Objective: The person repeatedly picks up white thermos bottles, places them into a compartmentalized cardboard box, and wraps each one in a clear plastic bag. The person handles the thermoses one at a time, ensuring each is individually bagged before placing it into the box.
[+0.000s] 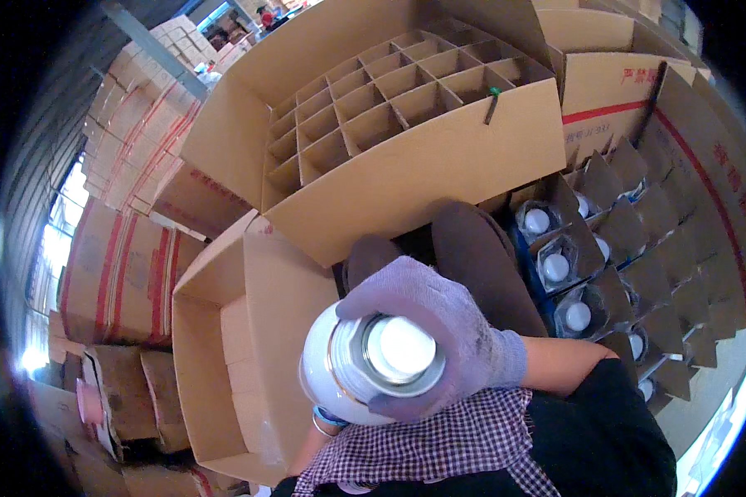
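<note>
My right hand [460, 319], in a purple-grey work glove, is wrapped around the neck of a white thermos flask [323, 377]. The flask is held over my lap with its top toward me. A white stopper [408, 346] sits inside its silvery metal collar. Of my left arm, only the wrist [327, 418] with a blue cuff and a bracelet shows beside the flask; the flask covers my left hand, so its fingers are hidden. Beyond my knees stands an open carton [439, 157] with cardboard dividers, its visible compartments without bottles.
At right, a divided carton [696, 157] holds several white-capped flasks [555, 267] in clear wrapping. An open carton [211, 373] lies to my left. A green-tipped clip or tool [493, 101] hangs on the divided carton's edge. Stacked boxes [120, 273] rise at far left.
</note>
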The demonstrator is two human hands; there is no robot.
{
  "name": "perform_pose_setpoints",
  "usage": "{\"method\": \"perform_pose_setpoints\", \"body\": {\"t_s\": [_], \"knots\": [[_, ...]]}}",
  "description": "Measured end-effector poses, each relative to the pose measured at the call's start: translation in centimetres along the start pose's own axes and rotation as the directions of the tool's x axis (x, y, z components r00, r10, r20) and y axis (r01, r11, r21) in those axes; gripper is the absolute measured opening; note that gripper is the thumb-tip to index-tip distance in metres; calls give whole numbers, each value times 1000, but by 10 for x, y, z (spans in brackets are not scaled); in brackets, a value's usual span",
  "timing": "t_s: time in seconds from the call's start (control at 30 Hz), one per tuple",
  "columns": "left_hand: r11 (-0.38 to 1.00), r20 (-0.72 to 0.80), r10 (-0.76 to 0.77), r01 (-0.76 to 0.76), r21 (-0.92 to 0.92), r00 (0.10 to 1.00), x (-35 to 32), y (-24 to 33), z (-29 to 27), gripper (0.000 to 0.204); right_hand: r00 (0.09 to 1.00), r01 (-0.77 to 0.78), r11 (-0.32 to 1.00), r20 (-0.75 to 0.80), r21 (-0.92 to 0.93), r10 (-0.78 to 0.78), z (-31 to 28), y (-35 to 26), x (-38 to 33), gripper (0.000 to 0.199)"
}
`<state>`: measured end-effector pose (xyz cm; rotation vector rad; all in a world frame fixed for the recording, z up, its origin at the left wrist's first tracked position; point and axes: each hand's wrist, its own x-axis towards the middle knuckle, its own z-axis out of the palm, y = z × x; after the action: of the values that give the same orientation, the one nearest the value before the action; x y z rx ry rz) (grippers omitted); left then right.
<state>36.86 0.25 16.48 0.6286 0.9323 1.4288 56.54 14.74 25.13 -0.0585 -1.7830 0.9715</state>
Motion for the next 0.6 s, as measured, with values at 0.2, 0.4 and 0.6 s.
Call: {"method": "perform_pose_setpoints", "body": {"t_s": [0.2,0.4,0.6], "knots": [[998,23,-48,48,31,999,11,5,-8,54,961,135,975,215,177,-172,-3,5,16,67],[973,18,-94,88,214,995,43,12,-40,54,916,171,957,320,235,-242,-2,52,37,63],[928,-122,109,-58,369,987,34,-9,-91,44,780,88,968,588,234,-213,7,102,105,60]]}}
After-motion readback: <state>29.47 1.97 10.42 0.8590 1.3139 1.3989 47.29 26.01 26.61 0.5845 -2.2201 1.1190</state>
